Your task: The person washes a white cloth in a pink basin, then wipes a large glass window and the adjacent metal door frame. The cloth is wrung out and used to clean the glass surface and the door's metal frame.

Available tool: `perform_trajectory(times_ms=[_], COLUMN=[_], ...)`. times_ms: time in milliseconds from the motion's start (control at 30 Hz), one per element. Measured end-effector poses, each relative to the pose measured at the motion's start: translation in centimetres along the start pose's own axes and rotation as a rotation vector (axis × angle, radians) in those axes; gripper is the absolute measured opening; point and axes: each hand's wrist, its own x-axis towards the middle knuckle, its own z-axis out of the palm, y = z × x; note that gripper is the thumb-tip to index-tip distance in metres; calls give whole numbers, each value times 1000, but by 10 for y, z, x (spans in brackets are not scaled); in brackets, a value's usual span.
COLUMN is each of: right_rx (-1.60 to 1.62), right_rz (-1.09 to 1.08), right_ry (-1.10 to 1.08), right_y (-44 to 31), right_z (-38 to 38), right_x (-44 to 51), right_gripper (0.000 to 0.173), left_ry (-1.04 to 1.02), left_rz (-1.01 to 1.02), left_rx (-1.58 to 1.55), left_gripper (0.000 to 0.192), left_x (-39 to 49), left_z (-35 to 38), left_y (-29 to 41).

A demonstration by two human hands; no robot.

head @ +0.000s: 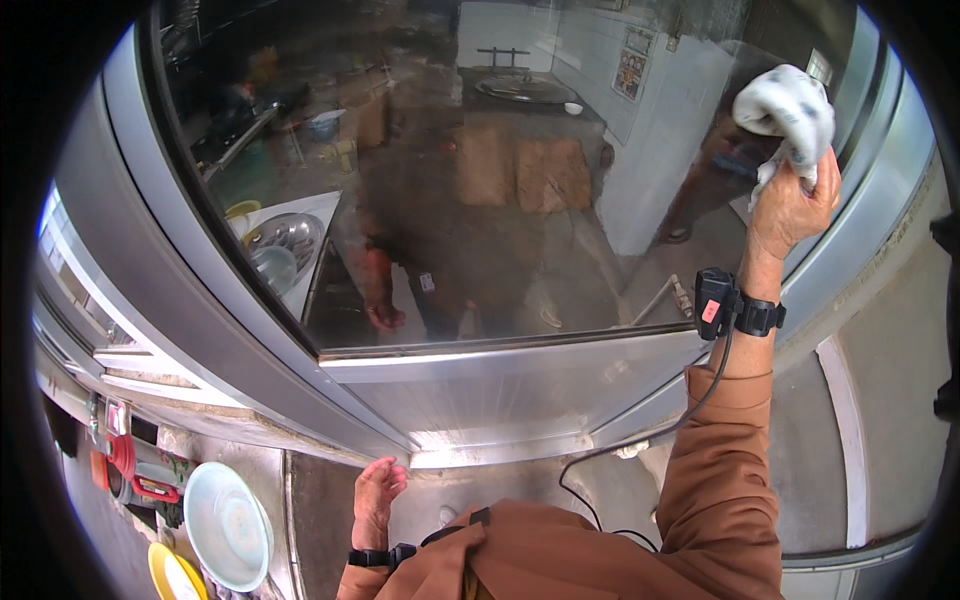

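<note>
My right hand (795, 199) grips a bunched white cloth (787, 112) with dark spots. It is raised at the right side of a glass pane (487, 277) set in a silver metal frame (517, 375). Whether the cloth touches the glass I cannot tell. My left hand (379, 487) hangs low beside the foot of the frame, holding nothing, with its fingers loosely curled and a little apart. A black device (716, 304) with a cable (637, 442) is strapped to my right wrist.
Through the glass appear a stove top with a large round lid (526, 88), two brown cardboard pieces (555, 176) and a metal tray (289, 240), mixed with reflections. At lower left are a pale blue basin (227, 525), a yellow basin (169, 574) and red-handled containers (154, 487).
</note>
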Motion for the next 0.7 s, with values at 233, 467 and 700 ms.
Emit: perform_trajectory(times_ms=[233,467,700], right_rx=[23,279,514], right_rz=[129,-284,-430], right_ry=[-1,-284,-516], right_y=[-71,-193,-219], right_z=[23,33,18], right_x=[-10,-70,-103], right_gripper=[33,34,27], left_ry=[30,-1,-14], left_rz=[-8,-19,-25], left_rx=[9,4,12], left_gripper=[19,20,21], left_x=[-3,3,6], left_z=[-7,-8,-3], left_y=[3,0,-6])
